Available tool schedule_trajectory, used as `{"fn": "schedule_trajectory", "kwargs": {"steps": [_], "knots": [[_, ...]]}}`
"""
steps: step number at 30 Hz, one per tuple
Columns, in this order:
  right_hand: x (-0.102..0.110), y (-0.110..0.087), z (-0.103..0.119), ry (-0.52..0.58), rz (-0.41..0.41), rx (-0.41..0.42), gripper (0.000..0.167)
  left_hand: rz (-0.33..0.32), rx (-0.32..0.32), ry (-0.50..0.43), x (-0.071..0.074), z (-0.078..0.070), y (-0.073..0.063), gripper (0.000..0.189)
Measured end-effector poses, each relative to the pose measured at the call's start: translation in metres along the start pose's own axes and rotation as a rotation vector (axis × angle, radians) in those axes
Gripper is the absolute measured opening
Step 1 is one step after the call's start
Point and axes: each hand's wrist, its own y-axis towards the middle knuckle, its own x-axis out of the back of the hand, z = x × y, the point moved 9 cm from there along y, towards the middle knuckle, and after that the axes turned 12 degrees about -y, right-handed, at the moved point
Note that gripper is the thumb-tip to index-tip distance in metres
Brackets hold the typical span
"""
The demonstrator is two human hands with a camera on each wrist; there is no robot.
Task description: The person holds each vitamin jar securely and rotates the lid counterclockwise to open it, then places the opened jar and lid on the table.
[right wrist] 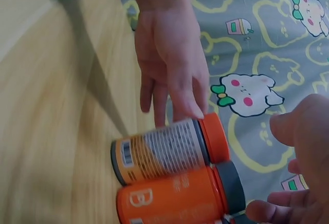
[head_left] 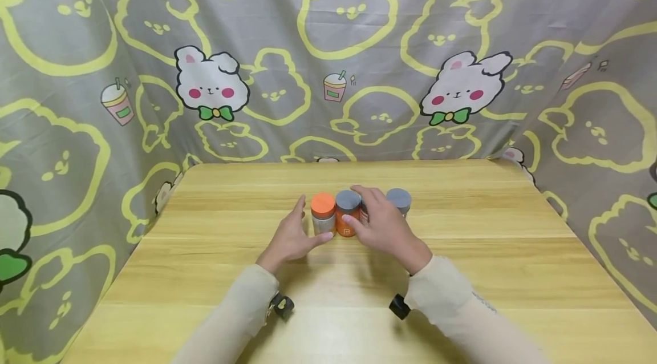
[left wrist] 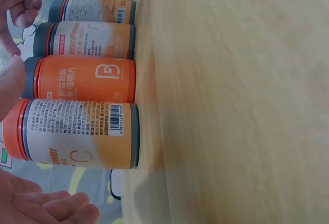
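- Four lidded jars stand upright in a row on a wooden counter point(head_left: 328, 318), at 12 o'clock from the person.
- At the row's 9 o'clock end is the orange-lidded jar point(head_left: 324, 224), its label pale and orange with fine print and a barcode.
- Just beside it, at 3 o'clock, is the orange jar point(head_left: 347, 226) with a grey lid and a white letter B.
- Next comes the white-labelled jar point(left wrist: 92, 39), also grey-lidded, mostly hidden behind the right hand in the head view.
- The fourth jar point(head_left: 398, 199), grey-lidded, stands at the row's 3 o'clock end.
- Of the hands, the left hand point(head_left: 291, 237) is spread wide at the orange-lidded jar's 8 o'clock, thumb near its front; contact is unclear.
- The right hand point(head_left: 386, 226) is at the orange jar's 3 o'clock, thumb and fingers apart near the grey lids, gripping nothing.
- Both sleeves point(head_left: 231, 310) are cream.
- Beyond the counter, at 12 o'clock, hangs a grey curtain point(head_left: 287, 21) with yellow outlines and white bunnies.
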Motion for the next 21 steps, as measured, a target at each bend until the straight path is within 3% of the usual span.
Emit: {"fn": "schedule_trajectory", "kwargs": {"steps": [11, 21], "knots": [[-0.024, 0.007, 0.014, 0.022, 0.091, -0.026, 0.063, -0.041, -0.007, -0.108, -0.003, 0.000, 0.006, 0.105], [-0.036, 0.014, 0.023, -0.011, 0.134, 0.022, 0.060, -0.096, -0.010, -0.051, -0.001, 0.001, 0.010, 0.083]]}}
